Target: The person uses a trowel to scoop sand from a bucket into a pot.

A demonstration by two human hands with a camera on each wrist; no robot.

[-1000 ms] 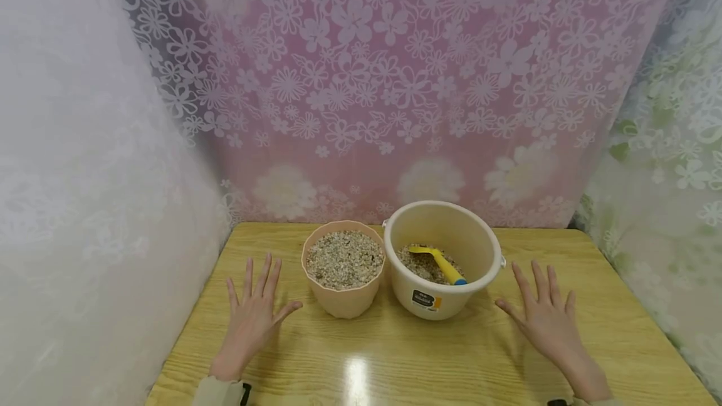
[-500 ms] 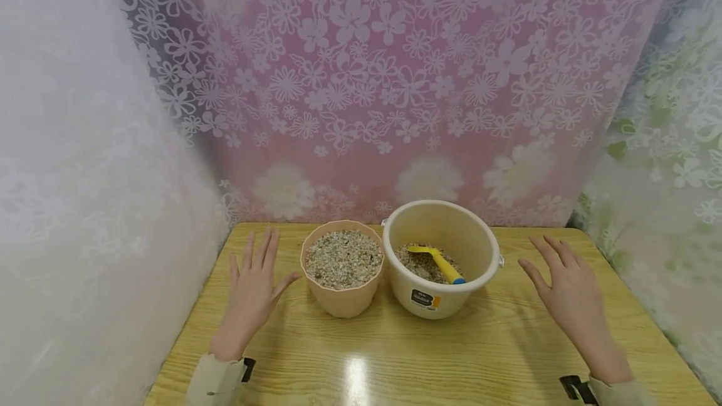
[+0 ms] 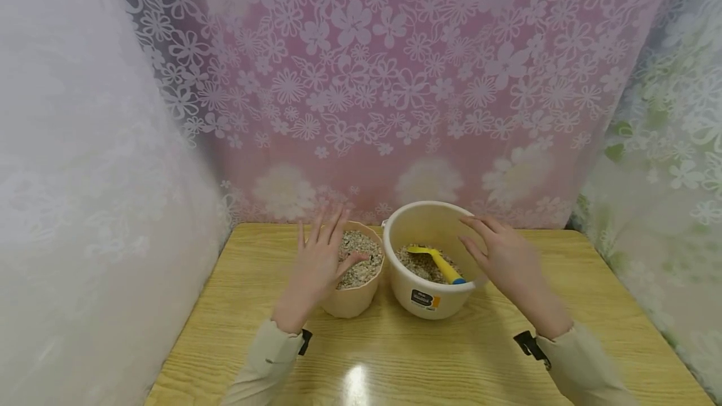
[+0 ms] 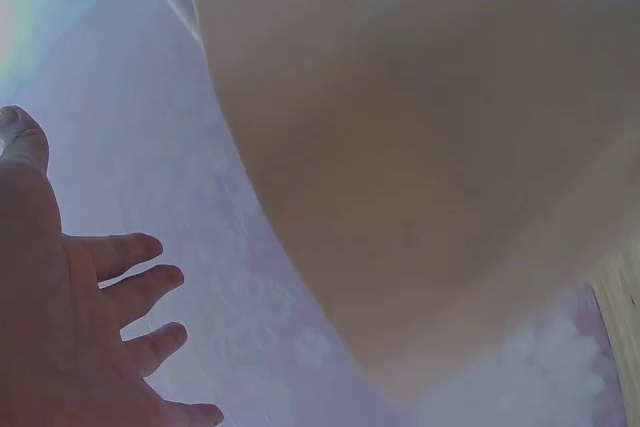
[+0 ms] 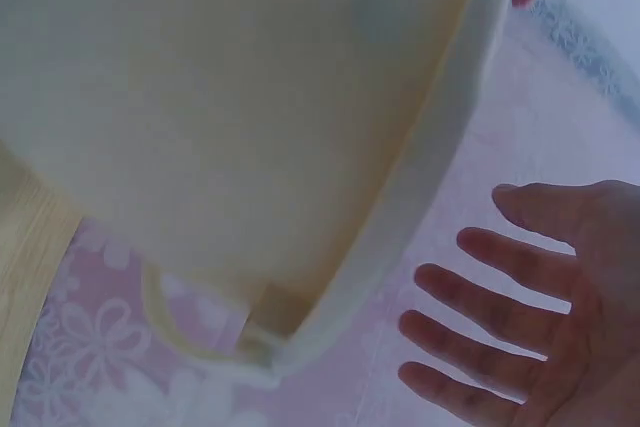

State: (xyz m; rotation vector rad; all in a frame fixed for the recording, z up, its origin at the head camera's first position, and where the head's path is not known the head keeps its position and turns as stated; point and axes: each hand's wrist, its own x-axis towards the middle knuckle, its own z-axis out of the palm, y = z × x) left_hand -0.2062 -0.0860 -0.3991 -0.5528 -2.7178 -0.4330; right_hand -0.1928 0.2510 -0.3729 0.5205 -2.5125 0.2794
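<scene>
A peach scalloped plant pot (image 3: 352, 303) filled with gravel (image 3: 361, 249) stands on the table. My left hand (image 3: 317, 268) is over its left side with fingers spread, hiding part of rim and gravel. In the left wrist view, the fingers (image 4: 145, 292) look apart from the pot wall (image 4: 400, 167). Right of the pot stands a cream bucket (image 3: 451, 303) with some gravel at its bottom. A yellow hand tool with a blue-tipped handle (image 3: 445, 266) leans inside it. My right hand (image 3: 510, 262) hovers at the bucket's right rim, fingers extended, holding nothing; it hides that rim.
The wooden table (image 3: 395, 362) extends in front of and beside the containers. A pink flowered curtain (image 3: 350, 111) hangs behind, with pale sheets (image 3: 101, 205) on the left and right. The bucket's wire handle (image 5: 165, 312) hangs at its side.
Both hands have moved inward from the table's sides: the left to above the pot, the right to the bucket's rim. Pot, bucket and yellow tool have stayed in place.
</scene>
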